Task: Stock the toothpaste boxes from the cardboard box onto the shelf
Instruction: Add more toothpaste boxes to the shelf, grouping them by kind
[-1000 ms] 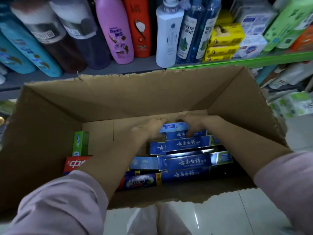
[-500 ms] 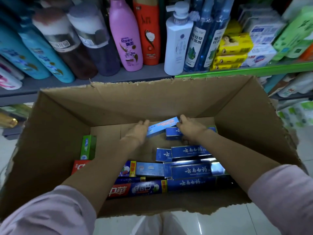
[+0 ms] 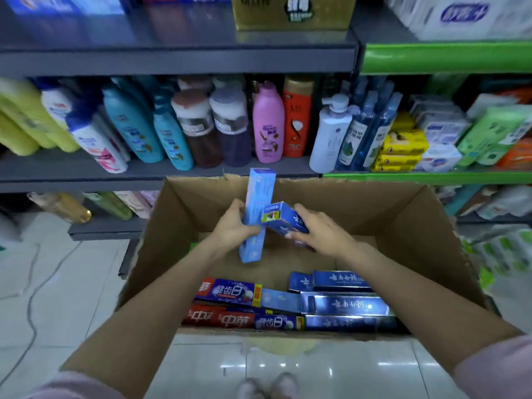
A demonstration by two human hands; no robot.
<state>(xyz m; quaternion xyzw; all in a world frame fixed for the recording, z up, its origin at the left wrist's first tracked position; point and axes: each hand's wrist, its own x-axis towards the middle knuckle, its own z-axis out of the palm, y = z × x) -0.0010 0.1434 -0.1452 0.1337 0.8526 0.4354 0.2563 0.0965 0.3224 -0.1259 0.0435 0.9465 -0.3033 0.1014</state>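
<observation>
Left hand point(image 3: 234, 226) grips pale box point(image 3: 257, 214) upright; right hand point(image 3: 322, 231) at 3 o'clock holds dark box point(image 3: 283, 218), lifted above carton point(image 3: 431, 226), probably for shelf point(image 3: 172, 174) at 12.

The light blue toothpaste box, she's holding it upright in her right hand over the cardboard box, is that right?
Not quite: the light blue toothpaste box is held upright over the cardboard box, but by the left hand. The right hand holds a dark blue box, as the head view shows.
</observation>
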